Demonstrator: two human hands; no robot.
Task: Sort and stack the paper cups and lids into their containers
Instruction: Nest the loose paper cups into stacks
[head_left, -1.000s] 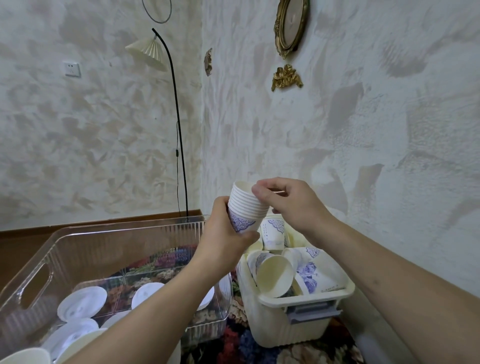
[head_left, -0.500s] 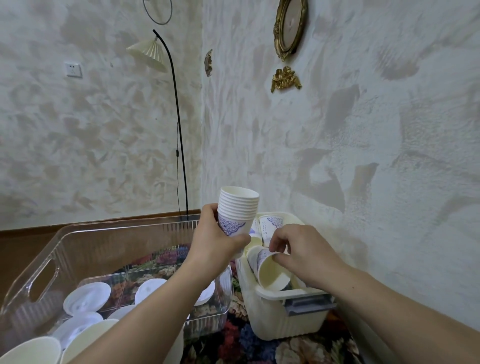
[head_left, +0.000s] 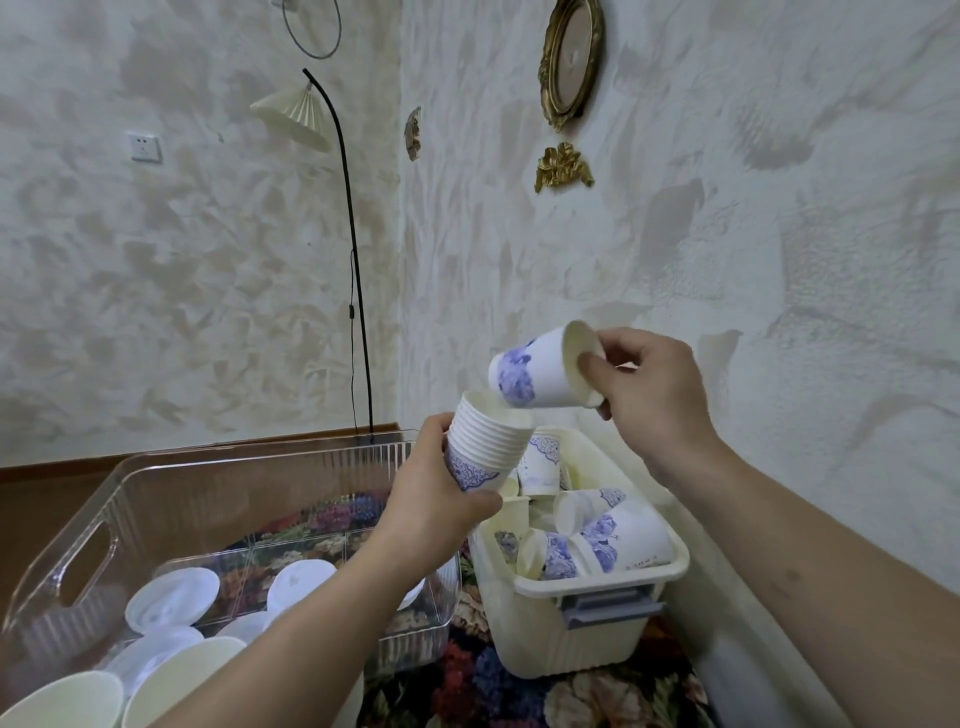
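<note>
My left hand (head_left: 434, 493) grips a stack of several nested white paper cups with blue print (head_left: 485, 441), held upright above the gap between the two bins. My right hand (head_left: 652, 395) pinches the rim of a single blue-printed cup (head_left: 540, 374), tipped on its side with its base just above the stack's mouth. Below them a cream plastic bin (head_left: 587, 629) holds several loose cups (head_left: 602, 540) lying at all angles. A clear plastic bin (head_left: 171, 499) at the left holds several white lids (head_left: 171, 597).
Two larger plain cream cups (head_left: 171, 680) stand at the bottom left edge. The bins rest on a flowered cloth (head_left: 478, 680). A textured wall runs close on the right, and a floor lamp (head_left: 343, 223) stands in the corner behind.
My right hand went down into the cream bin, took one loose cup by the rim and lifted it up to the stack's mouth. My left hand kept holding the stack.
</note>
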